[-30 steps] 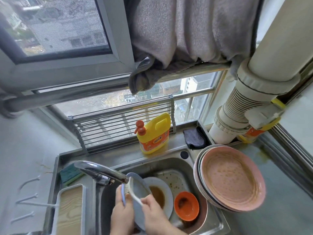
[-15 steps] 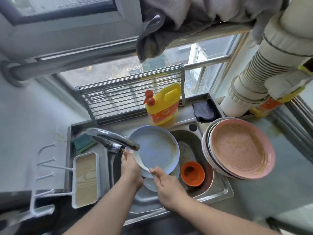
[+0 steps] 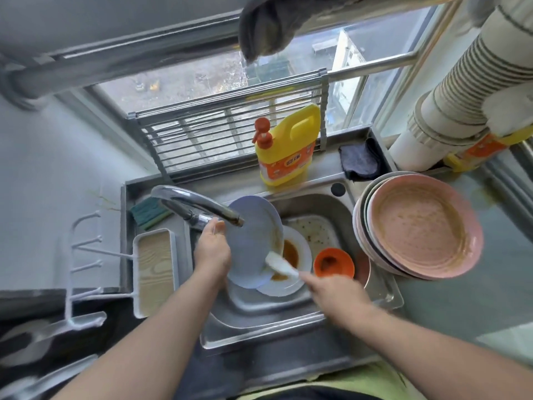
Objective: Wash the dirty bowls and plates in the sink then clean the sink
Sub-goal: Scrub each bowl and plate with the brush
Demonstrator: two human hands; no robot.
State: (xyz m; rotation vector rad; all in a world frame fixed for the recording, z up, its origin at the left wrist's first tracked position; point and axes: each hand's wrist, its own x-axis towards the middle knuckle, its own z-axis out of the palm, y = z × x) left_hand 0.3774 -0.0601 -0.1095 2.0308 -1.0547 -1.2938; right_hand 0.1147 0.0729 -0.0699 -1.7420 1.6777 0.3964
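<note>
Left hand (image 3: 212, 249) grips the rim of a smooth round pale-blue plate (image 3: 251, 241), tilted over the steel sink (image 3: 314, 206) under the chrome tap (image 3: 199, 206). Right hand (image 3: 334, 287) holds a white scrubber (image 3: 281, 267) against the plate's edge at 5 o'clock. A glossy orange bowl (image 3: 333, 262) sits at 3 o'clock.

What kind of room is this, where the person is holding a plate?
Most likely a small home kitchen, high up by a window. There is a metal sink with a tap, dirty plates stacked beside it, and a yellow soap bottle on the ledge.
</note>
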